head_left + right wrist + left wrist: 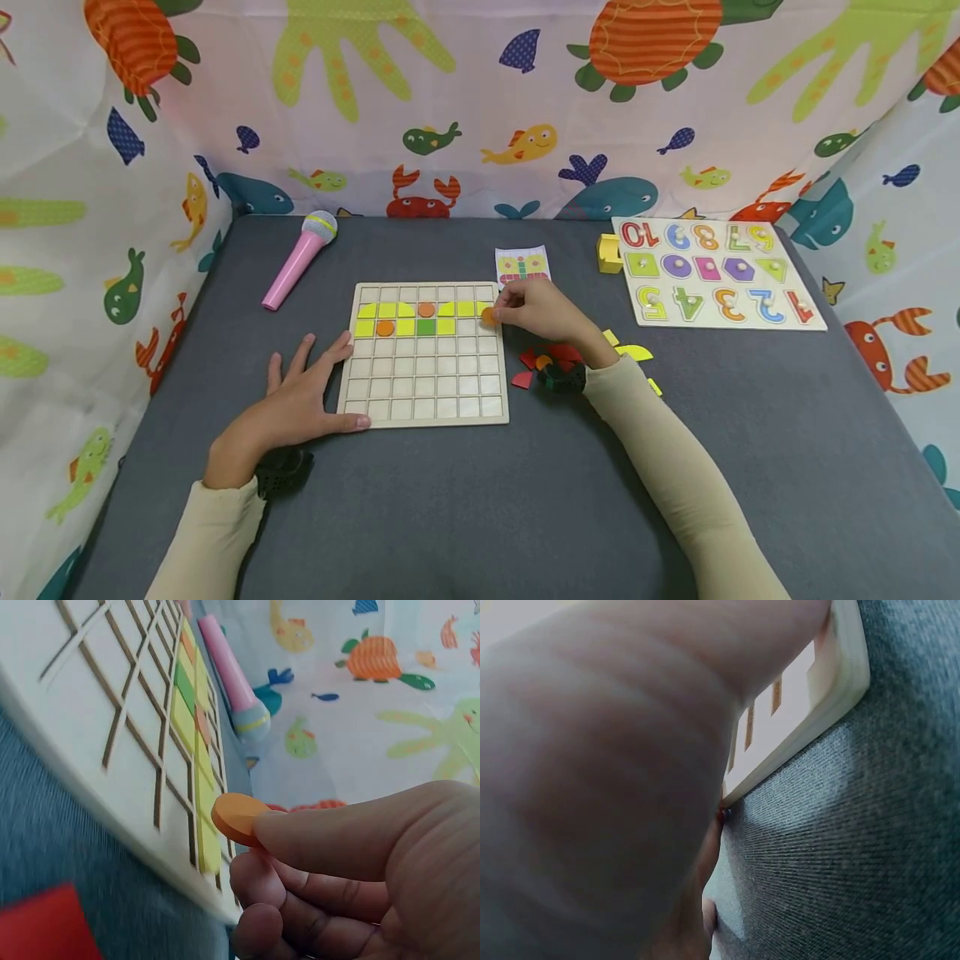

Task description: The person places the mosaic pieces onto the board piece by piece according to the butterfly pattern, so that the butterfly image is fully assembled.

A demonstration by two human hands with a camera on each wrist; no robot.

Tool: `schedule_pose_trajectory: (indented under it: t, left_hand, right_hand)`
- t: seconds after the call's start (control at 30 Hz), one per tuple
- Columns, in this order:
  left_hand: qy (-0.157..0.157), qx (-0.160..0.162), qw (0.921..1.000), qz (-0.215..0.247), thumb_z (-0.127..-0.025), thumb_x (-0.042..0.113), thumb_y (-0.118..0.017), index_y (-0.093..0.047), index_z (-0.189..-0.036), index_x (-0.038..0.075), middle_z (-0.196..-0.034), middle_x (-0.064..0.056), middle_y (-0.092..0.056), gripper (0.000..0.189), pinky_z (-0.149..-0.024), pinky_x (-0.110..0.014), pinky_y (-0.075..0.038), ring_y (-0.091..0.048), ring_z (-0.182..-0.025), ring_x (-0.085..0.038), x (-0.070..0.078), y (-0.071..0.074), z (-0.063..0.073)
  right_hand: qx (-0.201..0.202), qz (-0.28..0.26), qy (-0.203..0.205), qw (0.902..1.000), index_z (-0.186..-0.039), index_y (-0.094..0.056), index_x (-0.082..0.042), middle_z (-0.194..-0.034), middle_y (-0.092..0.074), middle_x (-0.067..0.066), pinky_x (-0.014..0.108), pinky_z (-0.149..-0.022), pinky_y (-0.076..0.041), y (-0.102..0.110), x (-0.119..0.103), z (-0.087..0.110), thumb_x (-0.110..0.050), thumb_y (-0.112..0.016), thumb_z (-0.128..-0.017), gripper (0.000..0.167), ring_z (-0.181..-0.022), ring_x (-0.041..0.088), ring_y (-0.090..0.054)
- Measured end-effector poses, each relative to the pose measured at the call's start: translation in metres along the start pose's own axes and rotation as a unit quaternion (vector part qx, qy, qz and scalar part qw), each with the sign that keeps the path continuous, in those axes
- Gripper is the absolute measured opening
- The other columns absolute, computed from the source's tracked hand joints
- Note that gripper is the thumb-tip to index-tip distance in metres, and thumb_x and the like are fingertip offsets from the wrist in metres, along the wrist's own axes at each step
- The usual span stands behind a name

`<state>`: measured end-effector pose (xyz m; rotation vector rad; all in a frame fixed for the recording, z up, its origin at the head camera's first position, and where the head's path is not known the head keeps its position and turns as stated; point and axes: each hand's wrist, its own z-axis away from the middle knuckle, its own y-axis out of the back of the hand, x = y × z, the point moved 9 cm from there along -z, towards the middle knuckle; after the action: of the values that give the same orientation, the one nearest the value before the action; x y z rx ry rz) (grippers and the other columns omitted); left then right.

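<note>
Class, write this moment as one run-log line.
left hand: touching grid board | right hand: pinching orange disc near board's right edge | green square: on board

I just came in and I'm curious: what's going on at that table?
A person's right hand pinches an orange disc near the right edge of a wooden grid board. The left hand touches the board's left side. Colored pieces sit in two of its rows, and loose red pieces lie to its right.
</note>
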<state>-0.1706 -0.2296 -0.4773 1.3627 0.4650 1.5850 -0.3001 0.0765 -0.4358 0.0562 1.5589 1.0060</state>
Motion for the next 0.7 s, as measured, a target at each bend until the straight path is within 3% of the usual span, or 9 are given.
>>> schedule_pose_trajectory:
  t: [0.3,0.7]
  left_hand:
    - [-0.002,0.002,1.0000,0.001,-0.081,0.066,-0.086,-0.023,-0.171,0.010,-0.178,-0.017,-0.010,0.123,-0.113,-0.080,0.015,0.008,-0.159,-0.053,0.003,0.001,-0.001]
    - [-0.002,0.001,1.0000,-0.001,-0.081,0.066,-0.086,-0.024,-0.170,0.009,-0.178,-0.018,-0.010,0.123,-0.113,-0.080,0.015,0.008,-0.159,-0.053,0.002,0.002,0.001]
  right_hand:
    - [-0.022,0.022,0.017,0.9994,-0.092,-0.075,-0.005,-0.082,-0.069,0.003,0.030,-0.063,-0.040,-0.023,-0.017,-0.013,-0.010,-0.074,-0.101,0.010,-0.072,0.020,-0.054]
    - [-0.018,0.098,-0.011,0.9950,-0.087,-0.076,-0.004,-0.074,-0.066,0.004,0.029,-0.058,-0.038,-0.036,-0.028,-0.022,-0.015,-0.074,-0.100,0.017,-0.068,0.020,-0.056]
